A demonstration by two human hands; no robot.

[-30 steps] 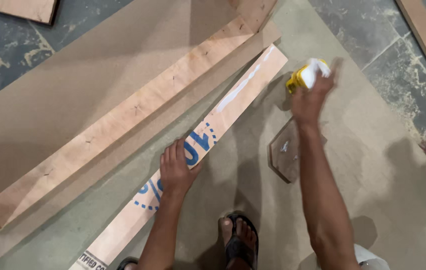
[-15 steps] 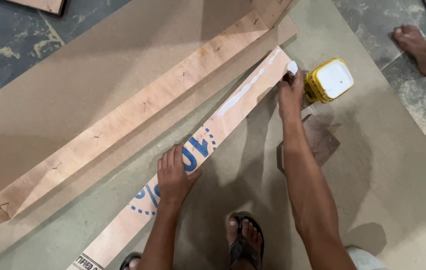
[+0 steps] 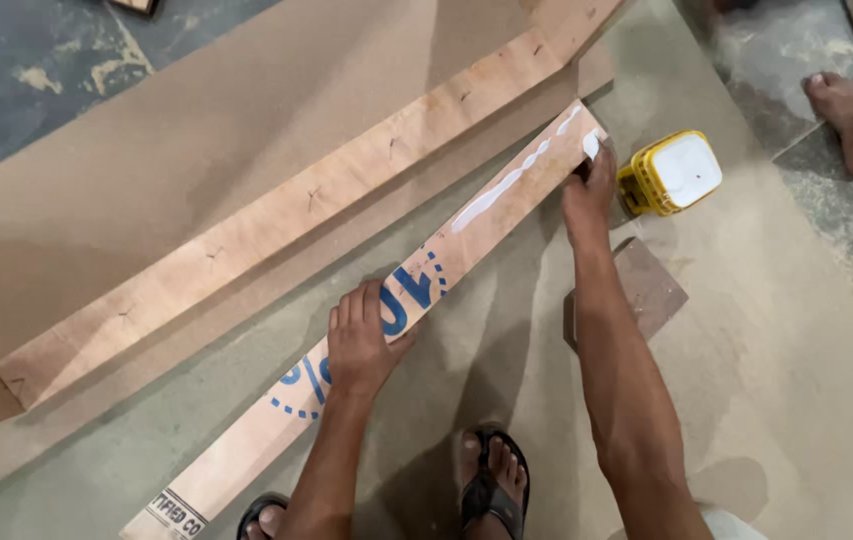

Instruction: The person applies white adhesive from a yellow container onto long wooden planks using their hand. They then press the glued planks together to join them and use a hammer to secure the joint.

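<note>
Crouching over the floor, the person has a long plywood strip (image 3: 386,310) lying in front of their feet, its long axis running on a diagonal from near left to far right. A wavy white line of glue (image 3: 511,183) sits on the far end of it. The left hand (image 3: 361,340) lies flat on the middle of the strip, fingers spread and pressed down, gripping nothing. The right hand (image 3: 588,190) reaches out to the far end and is the nearer one to the glue; its fingertips touch the strip's edge right by a white blob, fingers loosely curled, with nothing clamped in them that I can make out. Just beside that hand, on the right, stands a yellow tub with a white lid (image 3: 674,172). A wider board (image 3: 276,225) lies alongside, farther off.
</note>
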